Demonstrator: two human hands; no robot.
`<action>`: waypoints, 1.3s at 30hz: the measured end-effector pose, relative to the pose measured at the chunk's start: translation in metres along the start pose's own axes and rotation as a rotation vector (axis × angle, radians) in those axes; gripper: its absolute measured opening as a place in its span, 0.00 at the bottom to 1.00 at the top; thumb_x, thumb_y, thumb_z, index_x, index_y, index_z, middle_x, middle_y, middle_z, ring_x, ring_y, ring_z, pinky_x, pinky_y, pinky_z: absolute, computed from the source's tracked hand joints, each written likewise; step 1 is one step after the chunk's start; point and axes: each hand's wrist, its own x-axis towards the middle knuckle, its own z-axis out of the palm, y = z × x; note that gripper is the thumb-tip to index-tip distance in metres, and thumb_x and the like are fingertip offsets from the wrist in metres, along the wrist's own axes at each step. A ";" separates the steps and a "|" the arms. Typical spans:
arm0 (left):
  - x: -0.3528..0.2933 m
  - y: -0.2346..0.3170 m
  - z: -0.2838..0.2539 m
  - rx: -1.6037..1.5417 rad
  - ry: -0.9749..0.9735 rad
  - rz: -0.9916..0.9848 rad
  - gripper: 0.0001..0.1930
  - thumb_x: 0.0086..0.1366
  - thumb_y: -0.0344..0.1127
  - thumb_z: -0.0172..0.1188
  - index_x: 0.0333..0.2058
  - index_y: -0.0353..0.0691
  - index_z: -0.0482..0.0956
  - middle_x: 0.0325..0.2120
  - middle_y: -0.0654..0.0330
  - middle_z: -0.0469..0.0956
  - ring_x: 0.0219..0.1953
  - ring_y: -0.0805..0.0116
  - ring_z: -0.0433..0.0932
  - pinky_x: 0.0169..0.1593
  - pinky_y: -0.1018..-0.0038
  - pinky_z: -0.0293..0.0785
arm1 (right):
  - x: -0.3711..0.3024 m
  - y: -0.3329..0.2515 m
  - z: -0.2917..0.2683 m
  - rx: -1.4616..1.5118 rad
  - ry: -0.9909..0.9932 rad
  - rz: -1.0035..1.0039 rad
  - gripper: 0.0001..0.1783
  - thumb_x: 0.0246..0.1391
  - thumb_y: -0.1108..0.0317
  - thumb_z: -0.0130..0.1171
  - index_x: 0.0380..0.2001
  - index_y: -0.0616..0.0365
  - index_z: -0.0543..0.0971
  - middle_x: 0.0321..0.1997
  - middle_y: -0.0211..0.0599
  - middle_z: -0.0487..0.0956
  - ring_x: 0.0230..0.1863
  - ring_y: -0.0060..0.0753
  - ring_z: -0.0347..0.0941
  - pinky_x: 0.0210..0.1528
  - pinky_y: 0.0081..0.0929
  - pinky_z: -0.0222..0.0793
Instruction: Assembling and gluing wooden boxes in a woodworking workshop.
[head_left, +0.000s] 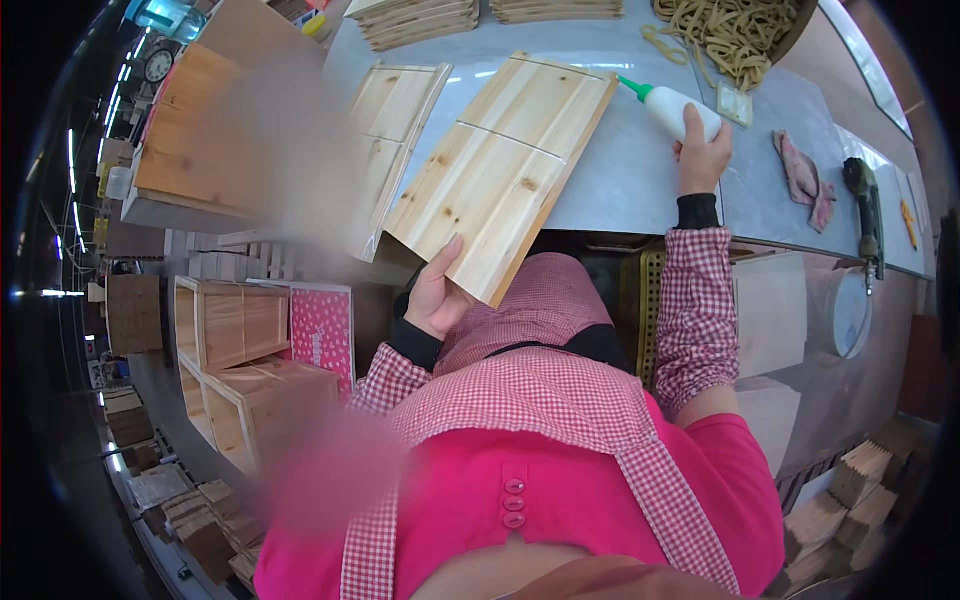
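My left hand (437, 295) grips the near corner of a pale wooden board (506, 160), thumb on its top face. Tilted over the table's front edge, the board has a groove across it and shiny, wet-looking lines along the groove and far edge. My right hand (703, 158) is wrapped round a white squeeze bottle (672, 108) with a green nozzle. The nozzle's tip is at the board's far right corner; whether it touches I cannot tell. Left of this board lies a second grooved board (392, 130), with a shiny strip along its right edge.
Stacked boards (415, 22) stand at the table's (610, 200) far side. A container of tan bands (735, 35) is at the far right. Nearer lie a pinkish rag (803, 180) and a dark power tool (862, 210). Wooden boxes (240, 325) stand at left; a white bucket (850, 312) is below right.
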 end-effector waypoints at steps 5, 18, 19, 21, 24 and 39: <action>0.001 0.000 0.001 0.007 0.046 -0.012 0.30 0.66 0.40 0.55 0.62 0.38 0.55 0.57 0.50 0.66 0.58 0.57 0.68 0.58 0.59 0.69 | 0.000 -0.005 -0.005 -0.043 -0.065 -0.050 0.20 0.50 0.61 0.65 0.37 0.65 0.72 0.31 0.38 0.76 0.21 0.24 0.71 0.17 0.21 0.68; 0.022 0.003 0.011 -0.096 -0.113 0.033 0.27 0.67 0.37 0.52 0.61 0.37 0.56 0.57 0.50 0.66 0.59 0.56 0.67 0.59 0.59 0.68 | -0.119 -0.054 -0.045 -0.044 -0.430 -0.026 0.18 0.52 0.62 0.63 0.39 0.63 0.72 0.29 0.33 0.75 0.23 0.19 0.69 0.17 0.17 0.64; 0.023 0.003 0.010 -0.112 -0.165 0.029 0.27 0.67 0.37 0.52 0.61 0.37 0.56 0.57 0.50 0.66 0.59 0.56 0.67 0.60 0.59 0.68 | -0.128 -0.058 -0.049 -0.067 -0.474 -0.045 0.17 0.52 0.63 0.63 0.40 0.63 0.72 0.30 0.33 0.75 0.24 0.19 0.69 0.20 0.17 0.65; 0.026 0.004 0.010 -0.118 -0.136 0.026 0.27 0.67 0.37 0.52 0.61 0.36 0.56 0.57 0.50 0.66 0.59 0.57 0.67 0.60 0.59 0.68 | -0.145 -0.064 -0.056 -0.110 -0.546 -0.085 0.17 0.53 0.64 0.62 0.40 0.63 0.72 0.30 0.33 0.74 0.26 0.20 0.69 0.25 0.17 0.66; 0.028 0.004 0.011 -0.116 -0.161 0.021 0.27 0.67 0.37 0.53 0.61 0.36 0.56 0.58 0.49 0.66 0.59 0.57 0.67 0.61 0.59 0.67 | -0.161 -0.068 -0.061 -0.140 -0.664 -0.221 0.17 0.52 0.64 0.62 0.41 0.63 0.72 0.32 0.33 0.74 0.30 0.21 0.69 0.31 0.18 0.66; 0.030 -0.004 0.025 -0.110 -0.279 0.141 0.26 0.68 0.35 0.51 0.62 0.35 0.56 0.59 0.49 0.65 0.61 0.55 0.64 0.64 0.57 0.61 | -0.165 -0.057 -0.070 -0.007 -0.489 -0.149 0.19 0.52 0.65 0.61 0.43 0.64 0.70 0.36 0.36 0.73 0.36 0.24 0.69 0.39 0.23 0.67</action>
